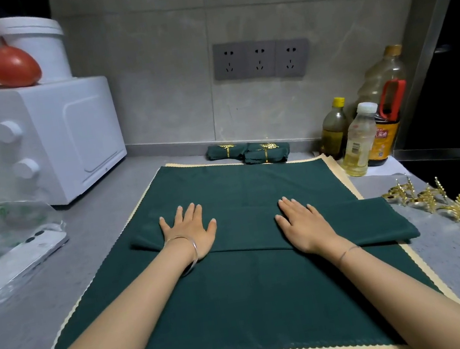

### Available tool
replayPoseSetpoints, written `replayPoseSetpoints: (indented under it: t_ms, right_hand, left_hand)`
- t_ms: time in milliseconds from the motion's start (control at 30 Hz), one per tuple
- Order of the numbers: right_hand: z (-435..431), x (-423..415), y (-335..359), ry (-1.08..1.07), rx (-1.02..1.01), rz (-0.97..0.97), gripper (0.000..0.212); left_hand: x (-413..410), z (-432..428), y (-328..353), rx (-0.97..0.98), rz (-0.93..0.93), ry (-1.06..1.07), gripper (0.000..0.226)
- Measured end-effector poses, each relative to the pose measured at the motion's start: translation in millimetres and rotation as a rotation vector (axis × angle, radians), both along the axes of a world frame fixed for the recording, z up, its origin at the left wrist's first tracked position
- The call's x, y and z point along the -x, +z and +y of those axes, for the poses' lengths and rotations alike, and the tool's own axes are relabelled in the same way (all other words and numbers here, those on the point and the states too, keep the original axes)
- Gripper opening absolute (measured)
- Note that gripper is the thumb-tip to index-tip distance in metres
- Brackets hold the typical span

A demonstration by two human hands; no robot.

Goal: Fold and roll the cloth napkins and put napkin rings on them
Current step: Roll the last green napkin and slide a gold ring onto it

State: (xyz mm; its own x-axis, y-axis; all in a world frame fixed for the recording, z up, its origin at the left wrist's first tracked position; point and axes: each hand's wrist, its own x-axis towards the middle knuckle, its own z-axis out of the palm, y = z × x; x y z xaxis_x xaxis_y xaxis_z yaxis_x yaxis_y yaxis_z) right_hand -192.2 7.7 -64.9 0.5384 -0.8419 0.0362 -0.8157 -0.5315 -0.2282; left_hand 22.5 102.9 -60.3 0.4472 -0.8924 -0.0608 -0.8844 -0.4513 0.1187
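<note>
Head view. Both hands are flat, fingers straight and spread, nothing grasped. Left hand [191, 232] and right hand [304, 223] press palm-down on the folded napkin [247, 229], a long dark green band lying crosswise on the flat cloth [242, 294]. The cloth is the same green with a cream scalloped edge; one layer or several, can't tell.

Step in hand, my read: flattening the fold before rolling. To do it well:
- Press from the middle outward so wrinkles leave at the ends.
- Get the long edges parallel and crease the near edge hard.
- The band looks slightly skewed, right end nearer the person than left. Square it first or the roll will cone.
- Roll from one end, tight first turn, even pressure from both hands.

Band vs hands:
- It runs under both palms, with a bare stretch between them.
- A short end pokes out just past the left hand's outer side.
- The long end goes well out past the right hand's outer side, over the cloth's edge onto the counter [94, 227].
- Fingertips [190, 211] reach roughly to the band's far edge; wrists cross its near edge.

Napkin rings [440, 200]: gold, leaf-shaped, several, on the counter out beyond the right hand. They sit near the band's right end, not touching it as far as I can see.

Finished rolls [249, 152], rings on: ahead of the fingertips, well apart, by the wall.
</note>
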Motion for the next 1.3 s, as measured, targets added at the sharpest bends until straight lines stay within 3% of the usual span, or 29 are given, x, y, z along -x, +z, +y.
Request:
replayPoseSetpoints:
  t_ms: [233,367,467,600,733,967,1100,1200,1300]
  right_hand:
    - [0.5,-0.7,0.2,-0.002,-0.009,0.008,0.054]
    - [1.4,-1.4,2.4,-0.002,-0.031,-0.008,0.056]
    - [3.8,-0.3,6.8,0.042,-0.058,-0.088,0.056]
    - [28.0,-1.5,20.0,0.218,-0.059,-0.126,0.049]
    - [54.7,-1.1,26.9,0.390,0.016,-0.024,0.047]
    - [62.2,-8.6,29.1,0.456,0.234,-0.021,0.033]
    - [52.4,-17.1,22.9,0.468,0.326,0.022,0.027]
    - [48.1,-12.9,19.3,0.509,0.366,-0.016,0.029]
    - [52.3,4.2,24.1,0.578,0.368,-0.102,0.035]
  left_hand:
    - [-53.0,15.4,0.3,-0.030,-0.001,0.091,0.061]
    - [-61.4,13.7,14.9,-0.110,-0.004,0.166,0.076]
    - [-42.7,-2.1,25.4,0.004,-0.012,-0.052,0.077]
    - [-6.3,-32.7,37.8,0.156,0.115,-0.335,0.055]
    - [4.8,-53.7,35.7,0.047,0.085,-0.372,0.043]
    - [-3.7,-65.3,26.9,0.004,0.144,-0.317,0.042]
    - [-8.0,-62.9,24.9,0.135,0.218,-0.385,0.026]
    - [-11.7,-54.1,32.5,0.224,0.260,-0.417,0.034]
    - [-16.3,-38.3,40.1,0.171,0.258,-0.422,0.035]
